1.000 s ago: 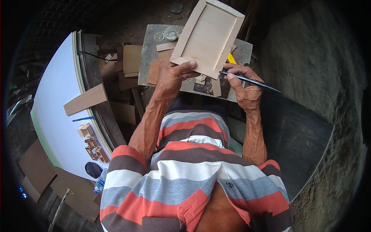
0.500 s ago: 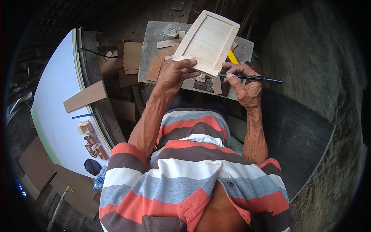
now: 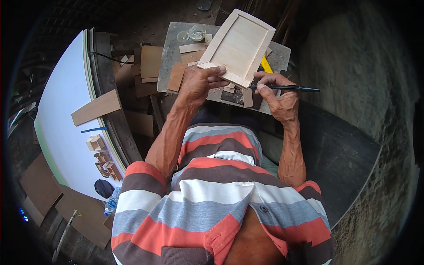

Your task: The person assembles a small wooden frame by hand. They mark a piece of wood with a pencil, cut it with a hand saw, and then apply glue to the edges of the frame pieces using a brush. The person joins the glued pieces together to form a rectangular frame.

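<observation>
My left hand (image 3: 196,85) grips the near left corner of a pale wooden panel (image 3: 236,46), thumb on top and fingers beneath. A raised border runs round the panel's recessed middle, and it is held tilted above a small worktable (image 3: 173,48). Between the thumb and fingers of my right hand (image 3: 280,98) is a slim black pen-like tool (image 3: 304,89). It lies nearly level, its thin end at the panel's near right corner; whether it touches the wood I cannot tell. Behind that corner shows part of a yellow-bladed tool (image 3: 266,65), mostly hidden.
Wood offcuts (image 3: 176,76) and a clear plastic-looking container (image 3: 196,33) lie on the worktable. At left, a large white board (image 3: 66,115) carries a brown wooden strip (image 3: 97,108), small wooden boxes (image 3: 95,142) and a blue strip (image 3: 93,130). A plastic bottle (image 3: 112,202) sits near my left shoulder.
The panel has shifted very slightly upward in view, and the black tool's outer end has moved a little left and up. Both hands keep their grips.
</observation>
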